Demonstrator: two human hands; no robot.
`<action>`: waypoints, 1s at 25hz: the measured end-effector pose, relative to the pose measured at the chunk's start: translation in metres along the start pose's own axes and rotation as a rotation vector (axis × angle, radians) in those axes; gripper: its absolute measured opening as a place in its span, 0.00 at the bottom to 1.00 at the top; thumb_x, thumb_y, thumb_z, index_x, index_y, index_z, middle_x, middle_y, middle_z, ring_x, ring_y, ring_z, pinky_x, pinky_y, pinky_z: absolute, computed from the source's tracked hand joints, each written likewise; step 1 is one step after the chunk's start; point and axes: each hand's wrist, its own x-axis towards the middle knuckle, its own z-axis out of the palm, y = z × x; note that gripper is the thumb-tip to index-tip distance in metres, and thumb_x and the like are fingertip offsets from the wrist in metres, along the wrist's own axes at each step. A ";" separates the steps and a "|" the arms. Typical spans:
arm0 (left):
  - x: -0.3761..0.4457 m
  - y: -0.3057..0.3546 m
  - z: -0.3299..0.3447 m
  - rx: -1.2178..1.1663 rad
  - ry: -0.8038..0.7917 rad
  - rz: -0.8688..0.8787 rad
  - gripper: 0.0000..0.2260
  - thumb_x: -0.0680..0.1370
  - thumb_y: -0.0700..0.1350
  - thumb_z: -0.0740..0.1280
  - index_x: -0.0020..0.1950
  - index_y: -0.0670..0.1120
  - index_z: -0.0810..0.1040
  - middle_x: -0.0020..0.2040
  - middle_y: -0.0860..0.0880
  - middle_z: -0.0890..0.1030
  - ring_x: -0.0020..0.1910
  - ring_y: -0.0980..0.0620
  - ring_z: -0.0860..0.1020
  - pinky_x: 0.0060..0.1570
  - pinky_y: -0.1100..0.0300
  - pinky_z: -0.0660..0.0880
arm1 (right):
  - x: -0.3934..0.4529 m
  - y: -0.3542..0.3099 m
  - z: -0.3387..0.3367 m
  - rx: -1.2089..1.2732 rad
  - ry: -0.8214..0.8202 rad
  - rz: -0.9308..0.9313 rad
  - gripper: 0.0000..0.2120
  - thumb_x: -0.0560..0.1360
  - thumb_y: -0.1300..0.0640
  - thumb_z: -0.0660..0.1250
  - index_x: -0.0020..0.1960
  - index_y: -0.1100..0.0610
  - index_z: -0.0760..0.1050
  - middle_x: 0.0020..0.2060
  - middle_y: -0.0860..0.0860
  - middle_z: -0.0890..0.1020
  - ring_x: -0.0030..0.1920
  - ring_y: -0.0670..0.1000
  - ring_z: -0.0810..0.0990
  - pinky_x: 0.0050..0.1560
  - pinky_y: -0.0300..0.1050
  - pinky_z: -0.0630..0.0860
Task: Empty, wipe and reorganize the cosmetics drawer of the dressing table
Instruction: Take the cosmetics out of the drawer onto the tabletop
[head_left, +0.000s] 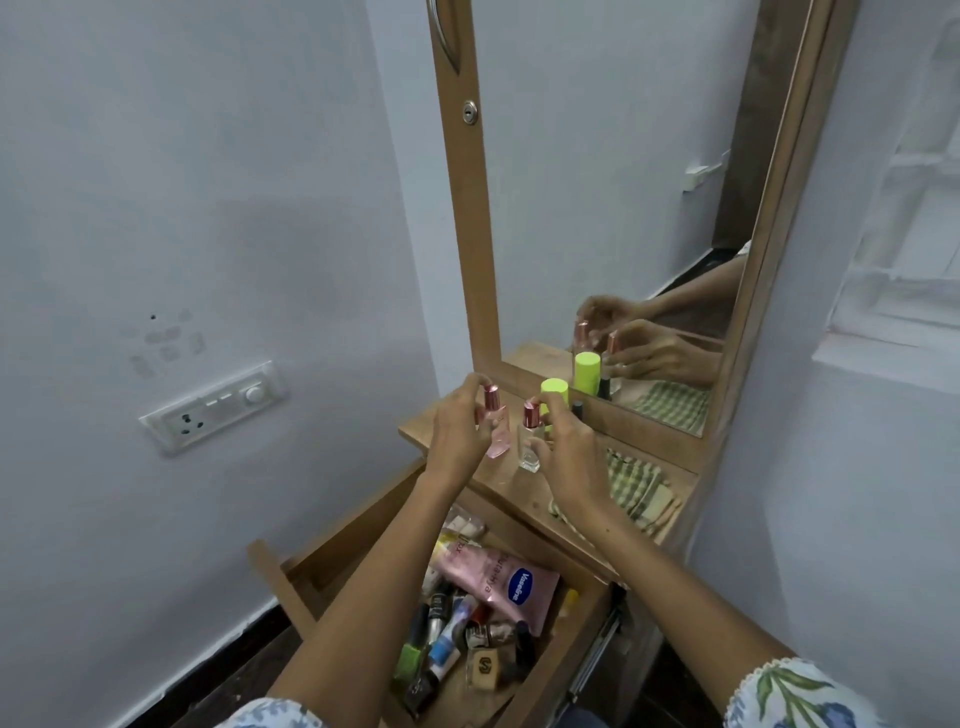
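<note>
The wooden drawer (582, 623) below the tabletop is pulled out and holds several cosmetics, among them a pink Vaseline tube (498, 577) and nail polish bottles. On the dressing table top (498, 483), my left hand (457, 431) grips a pink perfume bottle (497, 441) with a rose-gold cap. Beside it, my right hand (566, 441) holds a clear perfume bottle (529, 447) with a matching cap. Both bottles stand upright on the top. A lime-green capped bottle (554, 392) stands just behind them.
A green checked cloth (639, 488) lies on the right of the top. The tall mirror (613, 208) rises behind and reflects my hands. A switchboard (213, 408) is on the wall at left. A small dark bottle (577, 410) stands by the mirror frame.
</note>
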 end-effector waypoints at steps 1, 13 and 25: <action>0.004 0.000 0.005 -0.012 -0.007 0.010 0.14 0.73 0.37 0.70 0.54 0.48 0.71 0.37 0.47 0.80 0.36 0.51 0.79 0.39 0.49 0.78 | 0.000 0.001 0.001 -0.047 0.015 -0.006 0.21 0.72 0.59 0.73 0.59 0.52 0.67 0.42 0.53 0.82 0.41 0.56 0.83 0.36 0.51 0.79; 0.026 0.006 0.039 -0.241 0.031 -0.021 0.13 0.73 0.40 0.72 0.55 0.45 0.74 0.40 0.50 0.81 0.39 0.59 0.80 0.39 0.67 0.79 | 0.002 0.005 0.006 -0.070 0.043 -0.041 0.20 0.73 0.57 0.72 0.60 0.53 0.67 0.47 0.52 0.82 0.45 0.52 0.83 0.40 0.47 0.81; -0.038 -0.005 0.030 -0.341 0.091 -0.084 0.11 0.70 0.38 0.75 0.51 0.46 0.84 0.42 0.56 0.83 0.43 0.61 0.82 0.43 0.69 0.77 | 0.018 -0.009 0.026 0.123 -0.032 0.091 0.24 0.70 0.59 0.74 0.61 0.46 0.68 0.47 0.50 0.83 0.46 0.50 0.84 0.41 0.51 0.82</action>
